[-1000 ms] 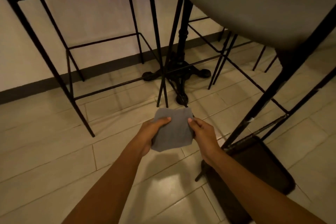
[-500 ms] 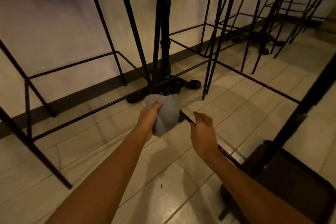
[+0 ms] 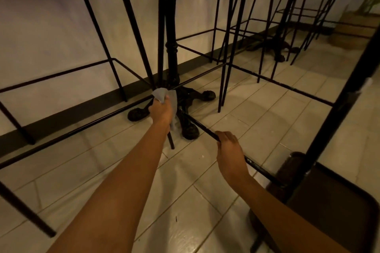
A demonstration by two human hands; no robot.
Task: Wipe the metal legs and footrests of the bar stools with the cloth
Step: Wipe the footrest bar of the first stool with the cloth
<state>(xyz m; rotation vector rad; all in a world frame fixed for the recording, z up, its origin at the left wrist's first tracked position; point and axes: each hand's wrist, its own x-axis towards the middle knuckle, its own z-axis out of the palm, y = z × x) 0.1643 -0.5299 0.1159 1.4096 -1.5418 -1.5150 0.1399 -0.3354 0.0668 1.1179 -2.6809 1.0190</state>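
Your left hand (image 3: 161, 110) squeezes cloth (image 3: 164, 94) round thin stool leg (image 3: 170, 139), low, next to black table foot (image 3: 188, 127). Cloth soft, light: bunch it tight. Your right hand (image 3: 230, 151) grips footrest bar (image 3: 201, 127). Bar hard, likely smooth; hold firm.
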